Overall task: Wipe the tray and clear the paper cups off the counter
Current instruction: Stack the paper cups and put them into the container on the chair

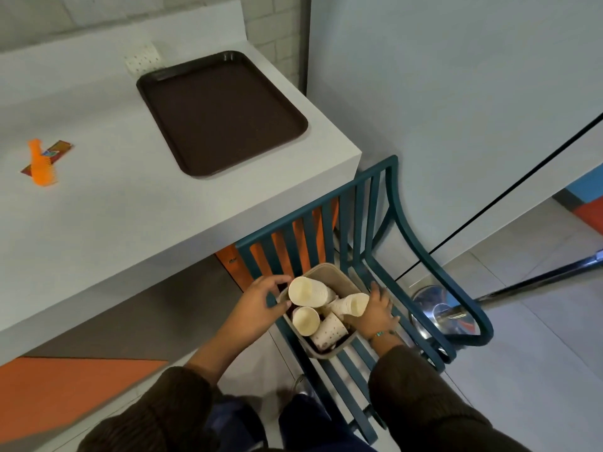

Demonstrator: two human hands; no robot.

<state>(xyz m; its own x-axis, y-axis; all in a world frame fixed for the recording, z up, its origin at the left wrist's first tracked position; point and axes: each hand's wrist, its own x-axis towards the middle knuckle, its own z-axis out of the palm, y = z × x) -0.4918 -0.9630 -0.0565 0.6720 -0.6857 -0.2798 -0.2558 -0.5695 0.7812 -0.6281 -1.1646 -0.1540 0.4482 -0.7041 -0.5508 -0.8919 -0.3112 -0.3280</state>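
Resting on the slatted seat of a teal chair [401,220], a beige tub [329,352] is steadied from both sides. Its near-left rim is pinched by the left hand [261,305], thumb and fingers curled round it. The right hand [378,313] is laid against the opposite wall with fingers spread and fairly straight; its thumb is hidden. The two-sided hold is probably meant to keep the loose load from tipping on the slats. The paper cups [306,290] are piled inside the tub, most on their sides, so the counter [114,207] appears largely cleared. Farther off, the brown tray [222,112] is seen bare at the counter's right corner; whether it is wiped cannot be told. A dotted scrap [143,60] is left just behind it, and an orange comb [40,164] lies well to the left.
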